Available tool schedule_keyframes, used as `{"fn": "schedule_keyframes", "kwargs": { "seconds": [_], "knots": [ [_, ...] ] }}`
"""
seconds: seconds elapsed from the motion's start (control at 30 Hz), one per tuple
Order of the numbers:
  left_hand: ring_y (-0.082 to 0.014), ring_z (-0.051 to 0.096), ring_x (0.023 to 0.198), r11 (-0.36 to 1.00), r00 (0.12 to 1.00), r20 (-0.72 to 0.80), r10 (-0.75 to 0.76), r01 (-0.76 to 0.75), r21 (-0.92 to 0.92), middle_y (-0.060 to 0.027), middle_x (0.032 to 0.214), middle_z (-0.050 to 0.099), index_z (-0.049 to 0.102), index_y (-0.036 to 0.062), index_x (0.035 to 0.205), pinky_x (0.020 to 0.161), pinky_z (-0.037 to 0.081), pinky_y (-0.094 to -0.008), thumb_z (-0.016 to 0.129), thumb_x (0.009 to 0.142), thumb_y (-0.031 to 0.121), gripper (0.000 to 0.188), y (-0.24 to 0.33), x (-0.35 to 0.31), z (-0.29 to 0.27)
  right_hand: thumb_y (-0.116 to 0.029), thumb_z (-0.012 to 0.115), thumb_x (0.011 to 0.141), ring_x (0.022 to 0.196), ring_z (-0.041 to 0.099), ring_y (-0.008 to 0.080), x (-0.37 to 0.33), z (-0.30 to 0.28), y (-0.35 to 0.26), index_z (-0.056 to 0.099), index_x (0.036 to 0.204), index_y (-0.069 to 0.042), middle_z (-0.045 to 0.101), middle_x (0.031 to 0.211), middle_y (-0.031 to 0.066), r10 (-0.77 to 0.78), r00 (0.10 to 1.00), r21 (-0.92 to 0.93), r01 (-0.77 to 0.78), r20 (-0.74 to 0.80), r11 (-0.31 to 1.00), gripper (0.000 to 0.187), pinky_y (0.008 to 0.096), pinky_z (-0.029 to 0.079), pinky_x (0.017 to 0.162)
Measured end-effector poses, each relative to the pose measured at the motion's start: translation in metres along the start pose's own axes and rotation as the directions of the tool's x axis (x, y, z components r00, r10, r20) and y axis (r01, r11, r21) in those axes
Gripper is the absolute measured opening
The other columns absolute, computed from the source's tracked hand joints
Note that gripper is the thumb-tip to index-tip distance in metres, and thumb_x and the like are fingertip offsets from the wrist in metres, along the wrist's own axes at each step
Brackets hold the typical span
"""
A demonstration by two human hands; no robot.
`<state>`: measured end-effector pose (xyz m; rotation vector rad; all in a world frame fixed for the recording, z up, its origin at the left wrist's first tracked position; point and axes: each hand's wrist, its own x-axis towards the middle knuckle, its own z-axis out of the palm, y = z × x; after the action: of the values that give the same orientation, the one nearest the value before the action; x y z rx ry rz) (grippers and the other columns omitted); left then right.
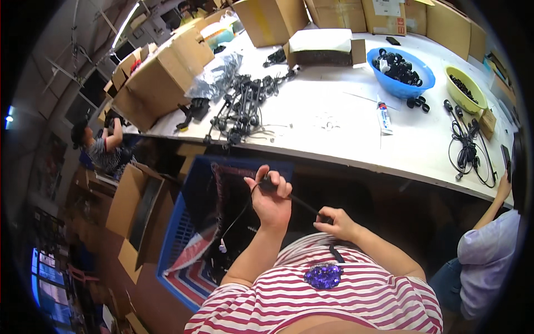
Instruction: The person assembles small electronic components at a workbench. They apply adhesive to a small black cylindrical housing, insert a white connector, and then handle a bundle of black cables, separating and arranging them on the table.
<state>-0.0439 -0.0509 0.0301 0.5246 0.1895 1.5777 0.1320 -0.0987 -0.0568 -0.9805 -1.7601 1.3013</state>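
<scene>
My left hand [271, 203] is raised, its fingers closed around the thicker end of a slim black rod-like piece [304, 206]. A thin dark cord [238, 216] hangs down from beside this hand. Lower and to the right, my right hand [340, 224] pinches the other end of the rod between thumb and fingers. The piece slants down from left to right in front of my striped shirt; its exact kind cannot be made out. Under my left forearm stands a blue plastic crate [177, 228] with a striped lining, holding dark items.
Across the white table [328, 142] lie a heap of black corded parts [242, 108], a glue tube [384, 116] and coiled black cables [468, 146]. A blue bowl [420, 89] and a yellow bowl [473, 106] hold black parts. Cardboard boxes [161, 83] surround. People work at left and right [489, 256].
</scene>
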Motion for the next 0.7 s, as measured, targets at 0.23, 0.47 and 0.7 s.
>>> {"fn": "schedule_keyframes", "kwargs": {
  "seconds": [0.23, 0.47, 0.7],
  "knots": [
    [-0.0143, 0.038, 0.056, 0.993, 0.985, -0.130, -0.117, 0.119, 0.008, -0.0045, 0.071, 0.047, 0.050, 0.0088, 0.093, 0.053, 0.032, -0.0258, 0.030, 0.093, 0.038, 0.035, 0.019, 0.016, -0.035, -0.028, 0.064, 0.077, 0.058, 0.054, 0.0137, 0.006, 0.011, -0.008, 0.056, 0.080, -0.002, 0.056, 0.065, 0.0080, 0.028, 0.999, -0.031, -0.027, 0.028, 0.999, 0.028, 0.0265, 0.042, 0.053],
    [-0.0194, 0.050, 0.084, 0.986, 0.988, -0.077, -0.135, 0.126, -0.113, -0.0083, 0.102, 0.053, 0.047, 0.0062, 0.112, 0.074, 0.040, -0.0321, 0.046, 0.083, 0.021, 0.032, -0.010, 0.007, -0.040, -0.025, 0.064, 0.075, 0.059, 0.047, 0.0109, 0.004, 0.010, 0.020, 0.054, 0.075, -0.001, 0.050, 0.062, 0.0075, 0.049, 0.996, 0.008, -0.048, -0.076, 0.999, 0.025, 0.0273, 0.040, 0.052],
    [-0.0119, 0.039, 0.062, 0.990, 0.985, -0.166, -0.043, 0.065, 0.127, -0.0034, 0.079, 0.044, 0.042, 0.0085, 0.099, 0.056, 0.034, -0.0256, 0.043, 0.091, 0.035, 0.028, -0.007, 0.005, -0.052, -0.029, 0.063, 0.075, 0.050, 0.045, 0.0081, -0.003, 0.011, 0.014, 0.055, 0.078, -0.002, 0.050, 0.059, 0.0071, 0.192, 0.981, -0.073, -0.190, 0.016, 0.979, 0.028, 0.0250, 0.037, 0.046]
  ]
}}
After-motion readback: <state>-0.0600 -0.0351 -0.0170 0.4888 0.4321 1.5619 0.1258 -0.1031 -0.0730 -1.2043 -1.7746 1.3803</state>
